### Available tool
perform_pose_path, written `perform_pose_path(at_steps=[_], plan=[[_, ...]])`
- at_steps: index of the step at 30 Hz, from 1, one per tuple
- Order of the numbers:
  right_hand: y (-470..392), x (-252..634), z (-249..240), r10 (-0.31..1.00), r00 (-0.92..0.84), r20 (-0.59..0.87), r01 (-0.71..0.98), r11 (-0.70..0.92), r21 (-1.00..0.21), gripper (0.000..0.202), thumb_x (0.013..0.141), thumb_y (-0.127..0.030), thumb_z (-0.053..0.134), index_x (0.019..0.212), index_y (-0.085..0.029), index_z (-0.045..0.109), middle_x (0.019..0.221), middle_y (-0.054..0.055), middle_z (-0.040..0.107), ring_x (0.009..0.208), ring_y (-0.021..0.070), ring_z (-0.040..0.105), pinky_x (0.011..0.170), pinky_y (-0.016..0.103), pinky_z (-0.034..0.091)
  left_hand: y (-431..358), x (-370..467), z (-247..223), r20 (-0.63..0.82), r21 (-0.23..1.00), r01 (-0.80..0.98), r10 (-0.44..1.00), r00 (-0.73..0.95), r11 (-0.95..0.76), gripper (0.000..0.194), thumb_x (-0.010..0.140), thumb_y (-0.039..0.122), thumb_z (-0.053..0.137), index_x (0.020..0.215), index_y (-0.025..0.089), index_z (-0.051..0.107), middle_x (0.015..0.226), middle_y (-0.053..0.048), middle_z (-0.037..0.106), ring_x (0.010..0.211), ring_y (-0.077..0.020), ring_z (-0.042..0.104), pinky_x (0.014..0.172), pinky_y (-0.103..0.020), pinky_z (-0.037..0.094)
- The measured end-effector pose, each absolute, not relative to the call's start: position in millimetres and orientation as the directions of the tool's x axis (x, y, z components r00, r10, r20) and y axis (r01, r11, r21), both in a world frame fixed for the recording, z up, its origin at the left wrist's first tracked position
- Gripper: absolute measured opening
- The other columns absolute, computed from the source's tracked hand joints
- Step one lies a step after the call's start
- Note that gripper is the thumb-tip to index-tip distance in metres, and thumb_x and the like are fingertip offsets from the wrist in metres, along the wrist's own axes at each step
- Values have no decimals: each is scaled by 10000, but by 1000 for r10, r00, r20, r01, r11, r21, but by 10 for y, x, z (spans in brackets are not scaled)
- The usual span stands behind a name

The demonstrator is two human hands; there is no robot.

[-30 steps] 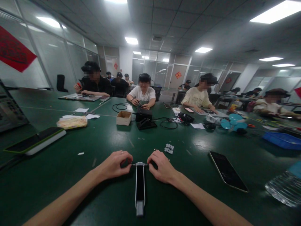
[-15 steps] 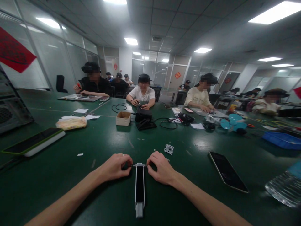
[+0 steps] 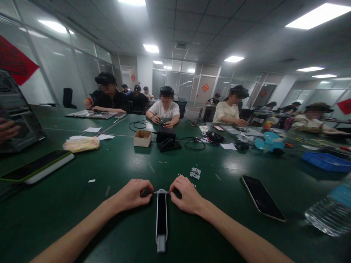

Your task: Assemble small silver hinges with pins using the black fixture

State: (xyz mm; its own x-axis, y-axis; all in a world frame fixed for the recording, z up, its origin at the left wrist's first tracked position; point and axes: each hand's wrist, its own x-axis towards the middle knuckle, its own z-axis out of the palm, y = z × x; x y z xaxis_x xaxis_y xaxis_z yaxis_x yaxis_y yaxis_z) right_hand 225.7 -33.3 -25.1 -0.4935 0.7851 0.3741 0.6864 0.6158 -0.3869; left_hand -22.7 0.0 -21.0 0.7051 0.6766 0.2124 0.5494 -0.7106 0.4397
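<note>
A long, narrow device (image 3: 161, 219) with a pale metal frame, a dark middle and a grey block at its near end lies in front of me. At its far end, thin metal pieces (image 3: 155, 192) stick out to both sides; I cannot tell whether they are one rod or two pins. My left hand (image 3: 135, 193) pinches the left end between thumb and fingers. On the opposite side, my right hand (image 3: 186, 195) pinches the right end the same way. Just beyond my right hand lies a small silver metal bracket (image 3: 195, 173), with tiny metal parts partly hidden by the hand.
A phone (image 3: 263, 198) and a water bottle (image 3: 329, 212) are to the right, a blue tray (image 3: 326, 161) behind them. Left are a green-edged device (image 3: 38, 166), a wrapped packet (image 3: 81, 144) and a computer case (image 3: 23, 120). A small box (image 3: 142, 138) stands ahead; co-workers sit opposite.
Both my hands keep their pinch on the metal ends. The view has shifted slightly. Another person's hand has appeared at the left edge by the computer case, which has tilted or moved.
</note>
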Motion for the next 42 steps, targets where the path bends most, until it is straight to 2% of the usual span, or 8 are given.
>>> perform_pose_path(at_steps=[11, 23, 29, 34, 42], plan=[[-338, 2254, -238, 789, -496, 363, 689, 612, -389, 53, 784, -122, 611, 769, -167, 588, 819, 42, 608, 838, 188, 523, 798, 368, 431, -4, -212, -181, 189, 516, 545, 709, 680, -661, 129, 802, 225, 586, 896, 171, 656, 694, 23, 629, 567, -100, 558, 542, -190, 416], [-292, 2275, -333, 775, -503, 382, 686, 627, -369, 26, 787, -142, 595, 777, -166, 590, 815, 31, 597, 839, 173, 501, 789, 323, 408, 10, -186, -162, 74, 573, 599, 763, 642, -559, 208, 826, 312, 559, 911, 173, 688, 744, 4, 666, 616, -117, 567, 571, -206, 417], [-304, 2281, -305, 777, -505, 376, 674, 627, -390, 20, 793, -155, 594, 775, -159, 602, 819, 33, 603, 830, 171, 506, 792, 324, 409, 2, -181, -179, 107, 549, 579, 737, 667, -604, 228, 848, 319, 549, 961, 175, 684, 736, 3, 659, 601, -112, 558, 564, -200, 413], [-301, 2287, -295, 780, -506, 370, 670, 625, -400, 23, 801, -155, 596, 782, -158, 608, 824, 35, 605, 836, 169, 512, 819, 332, 413, -23, -152, -176, 140, 478, 575, 704, 697, -664, 219, 867, 301, 536, 988, 185, 677, 753, 0, 650, 598, -110, 553, 559, -198, 401], [-302, 2288, -295, 777, -504, 377, 675, 626, -389, 22, 808, -161, 596, 788, -160, 605, 825, 34, 608, 839, 172, 516, 837, 343, 415, -55, -123, -125, 127, 409, 602, 696, 707, -686, 205, 863, 286, 545, 1003, 187, 657, 816, -11, 661, 652, -128, 584, 609, -220, 431]])
